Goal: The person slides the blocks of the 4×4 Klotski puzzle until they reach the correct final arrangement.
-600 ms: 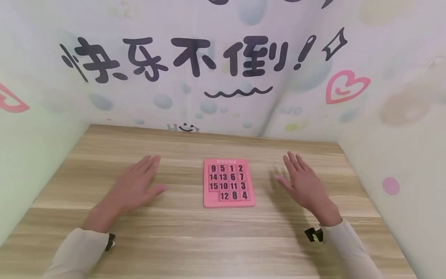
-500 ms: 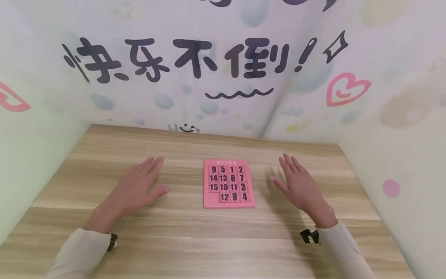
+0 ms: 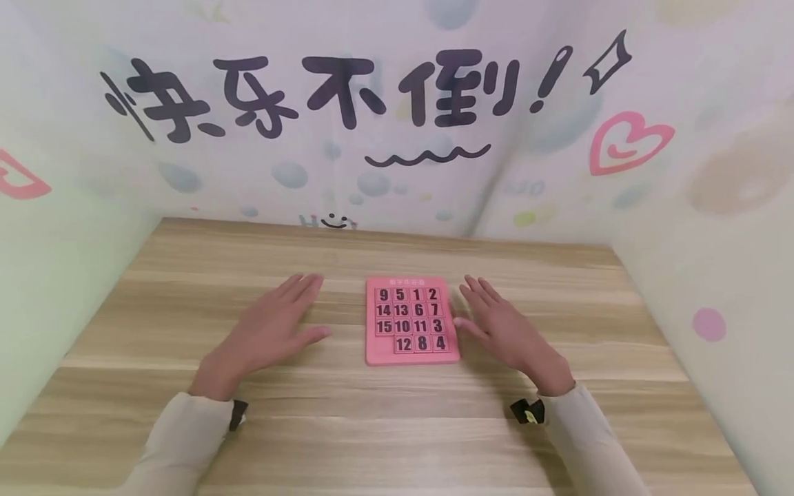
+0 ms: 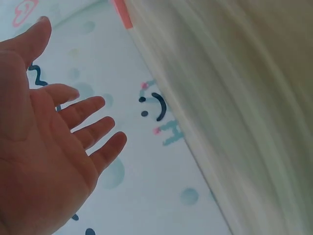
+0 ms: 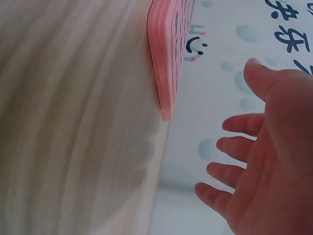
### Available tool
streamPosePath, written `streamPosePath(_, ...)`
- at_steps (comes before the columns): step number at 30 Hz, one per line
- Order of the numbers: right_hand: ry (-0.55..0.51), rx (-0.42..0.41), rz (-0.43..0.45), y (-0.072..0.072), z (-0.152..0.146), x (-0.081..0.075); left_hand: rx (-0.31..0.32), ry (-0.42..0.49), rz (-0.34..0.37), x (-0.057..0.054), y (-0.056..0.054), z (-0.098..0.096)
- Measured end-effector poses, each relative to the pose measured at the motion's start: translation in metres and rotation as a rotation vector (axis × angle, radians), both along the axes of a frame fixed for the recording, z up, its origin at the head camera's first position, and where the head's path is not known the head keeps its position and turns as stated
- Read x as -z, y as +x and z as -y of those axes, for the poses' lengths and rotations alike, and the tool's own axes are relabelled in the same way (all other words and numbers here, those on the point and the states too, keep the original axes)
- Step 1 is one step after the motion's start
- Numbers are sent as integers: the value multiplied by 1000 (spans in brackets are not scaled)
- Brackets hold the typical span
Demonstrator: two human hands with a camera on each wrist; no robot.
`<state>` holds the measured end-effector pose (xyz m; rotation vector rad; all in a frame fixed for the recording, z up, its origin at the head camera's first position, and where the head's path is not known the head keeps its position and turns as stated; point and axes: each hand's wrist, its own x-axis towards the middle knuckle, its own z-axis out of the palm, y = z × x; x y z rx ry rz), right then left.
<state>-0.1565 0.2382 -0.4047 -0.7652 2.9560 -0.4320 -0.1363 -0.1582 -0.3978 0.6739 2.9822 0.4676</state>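
Note:
A pink sliding number puzzle (image 3: 380,348) lies flat on the wooden table (image 3: 347,434). Its black-numbered tiles fill a square grid, with a gap at the bottom left corner beside the 12. Left of the puzzle is my left hand (image 3: 263,334), fingers extended and thumb apart, holding nothing. My right hand (image 3: 509,334) is at the puzzle's right side, its thumb tip overlapping the edge in the head view. In the right wrist view, the puzzle's side (image 5: 164,58) shows near the relaxed fingers of that hand. Only a pink corner (image 4: 122,13) appears in the left wrist view.
Behind the table stands a white printed backdrop (image 3: 248,165) with black characters, bubbles and a pink heart (image 3: 629,143). Pale walls close in the left and right sides. Each wrist carries a small black strap, below light sleeves (image 3: 186,434).
Both hands have moved inward toward the puzzle, the left one to the right and the right one to the left. The head view has shifted slightly; the tiles are unchanged.

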Motion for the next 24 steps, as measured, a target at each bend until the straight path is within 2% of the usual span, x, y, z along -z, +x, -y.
streamPosePath(9,-3,-110,26,-4,25,8,43,-9,51,6,-7,-19)
streamPosePath(15,16,-155,12,-5,41,5,66,-2,122,4,-9,-29)
streamPosePath(20,10,-199,-1,-4,54,6,105,-32,146,5,-13,-39)
streamPosePath(24,40,-237,-10,0,62,8,116,-31,203,7,-14,-51)
